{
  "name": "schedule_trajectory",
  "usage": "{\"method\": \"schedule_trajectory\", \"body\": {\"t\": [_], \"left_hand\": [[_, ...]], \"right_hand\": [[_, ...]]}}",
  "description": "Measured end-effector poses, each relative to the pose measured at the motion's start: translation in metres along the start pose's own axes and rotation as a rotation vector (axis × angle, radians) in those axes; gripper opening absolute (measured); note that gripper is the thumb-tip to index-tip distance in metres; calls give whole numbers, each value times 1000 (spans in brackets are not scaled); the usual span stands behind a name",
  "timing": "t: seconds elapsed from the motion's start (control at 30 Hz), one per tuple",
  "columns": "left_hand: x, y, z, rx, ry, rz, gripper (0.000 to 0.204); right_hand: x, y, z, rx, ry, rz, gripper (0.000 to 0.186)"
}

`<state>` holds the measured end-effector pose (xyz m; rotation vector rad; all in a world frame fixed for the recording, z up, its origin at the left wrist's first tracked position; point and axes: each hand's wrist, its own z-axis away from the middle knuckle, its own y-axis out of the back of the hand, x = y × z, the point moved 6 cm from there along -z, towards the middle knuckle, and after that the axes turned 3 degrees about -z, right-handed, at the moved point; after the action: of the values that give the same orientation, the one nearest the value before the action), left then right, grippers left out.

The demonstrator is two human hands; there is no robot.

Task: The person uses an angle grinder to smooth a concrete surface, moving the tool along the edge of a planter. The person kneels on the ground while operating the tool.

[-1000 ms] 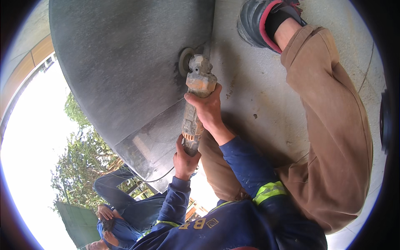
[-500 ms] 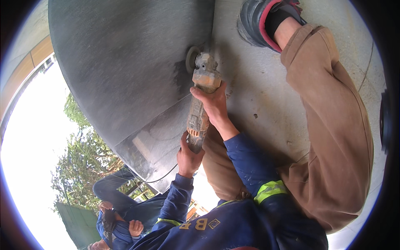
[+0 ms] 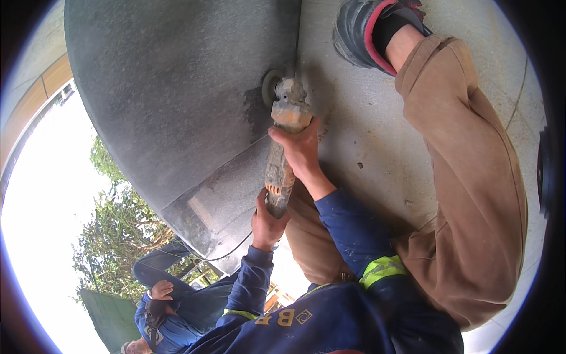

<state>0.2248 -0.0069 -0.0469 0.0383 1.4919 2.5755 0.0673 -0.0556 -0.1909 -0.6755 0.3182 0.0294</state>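
A dusty, worn angle grinder is held in both my hands, its head pointing away from me. My right hand wraps round its body just behind the gear head, thumb on top. Farther back, my left hand grips the rear end, near the orange vent slots. The round disc stands at the dark grey wall panel, beside the corner with the lighter surface. Whether it touches the panel I cannot tell. A darker, rough-edged patch shows on the panel around the disc.
My brown-trousered leg and black shoe rest on the pale concrete surface at right. A cable trails from near my left hand. Another person in blue sits at lower left, before trees.
The grinder and both my hands keep nearly the same place and grip. At lower left, the other person's hands have shifted, one now resting higher near the knee.
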Motion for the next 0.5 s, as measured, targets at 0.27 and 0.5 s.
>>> {"method": "schedule_trajectory", "body": {"t": [0.27,0.5], "left_hand": [[4,7,-14,-47,6,12,84],[-8,1,2,29,-31,61,81]], "right_hand": [[-15,-4,-10,20,-23,6,66],[-9,-6,12,18,0,103,66]]}}
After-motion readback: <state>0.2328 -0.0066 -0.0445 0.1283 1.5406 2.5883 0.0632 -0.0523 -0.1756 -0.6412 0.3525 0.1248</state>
